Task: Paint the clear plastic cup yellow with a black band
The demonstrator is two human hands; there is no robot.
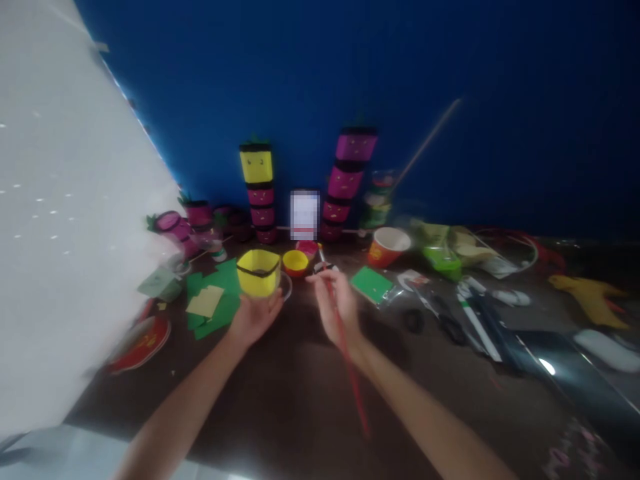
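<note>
My left hand [254,321] is closed around the lower part of a yellow cup [259,283] with a black line near its rim. In my right hand [336,308] is a long paintbrush [351,370] with a red handle. Its tip points away from me, above a small pot [321,268] with white and dark parts, mostly hidden by my fingers. Between the hands and slightly farther off sits a small red bowl with a yellow inside [295,263]. Behind that is a small pink pot [307,249]. Blur hides whether the brush tip touches anything.
Behind stand a stack with a yellow top cup [257,167] and a magenta stack [346,181]. Green paper sheets [220,313] and red lids [143,343] lie left. Rightward are a paper cup [389,247], green paper [373,285], scissors [450,327] and a dark shiny panel [570,367].
</note>
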